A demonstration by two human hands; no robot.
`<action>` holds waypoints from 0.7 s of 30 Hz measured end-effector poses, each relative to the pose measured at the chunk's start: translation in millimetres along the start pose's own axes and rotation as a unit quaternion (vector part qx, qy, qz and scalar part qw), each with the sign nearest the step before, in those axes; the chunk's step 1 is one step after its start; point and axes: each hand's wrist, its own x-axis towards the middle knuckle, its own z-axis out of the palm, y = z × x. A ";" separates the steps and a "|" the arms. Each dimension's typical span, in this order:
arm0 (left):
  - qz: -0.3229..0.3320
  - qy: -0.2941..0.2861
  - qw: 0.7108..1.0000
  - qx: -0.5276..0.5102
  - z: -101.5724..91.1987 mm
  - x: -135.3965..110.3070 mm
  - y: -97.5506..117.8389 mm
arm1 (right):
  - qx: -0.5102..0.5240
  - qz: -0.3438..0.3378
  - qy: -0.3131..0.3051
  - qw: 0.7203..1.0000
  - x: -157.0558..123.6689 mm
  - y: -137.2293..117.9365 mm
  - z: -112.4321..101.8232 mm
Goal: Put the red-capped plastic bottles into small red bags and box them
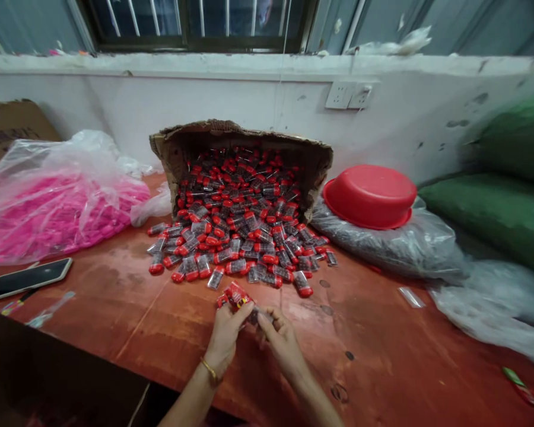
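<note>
My left hand [225,335], with a gold bracelet at its wrist, is closed on a small red printed packet [237,293] with a yellow and black picture. My right hand [281,343] pinches a small clear piece with dark contents [253,316], right beside the left thumb. Its exact shape is partly hidden by the fingers. Just beyond both hands, a heap of small clear containers with red ends and dark contents [238,267] spills onto the table [169,332] from a cardboard box [323,160] lying on its side.
A clear bag of pink pieces [62,201] lies at the left, behind a phone [26,279]. To the right, a red basin [371,193] rests upside down on a plastic bag of dark contents [396,252]. Green sacks [493,207] and crumpled plastic [493,302] lie farther right.
</note>
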 end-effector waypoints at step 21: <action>-0.004 -0.064 0.998 -0.001 6.9 -13.8 0.0 | -0.029 0.036 -0.032 0.998 -5.9 -9.5 8.1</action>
